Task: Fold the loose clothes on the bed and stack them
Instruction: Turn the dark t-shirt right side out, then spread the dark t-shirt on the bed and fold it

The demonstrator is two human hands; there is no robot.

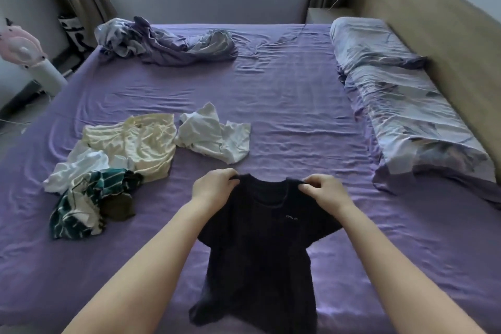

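Purple sheeting covers the bed, creased all over. At the far left a pink-and-white fan stands beside the mattress. On the left part of the bed lies a loose heap: a green striped garment nearest the edge, a white top touching it, a cream shirt behind, and a crumpled white shirt just beside that. A rumpled grey-purple blanket sits at the far end. In the middle foreground the left hand and right hand each pinch a shoulder of a black T-shirt between the fingers, the shirt hanging from them over the near side of the bed, collar up. Along the right side lie patterned pillows against the headboard.
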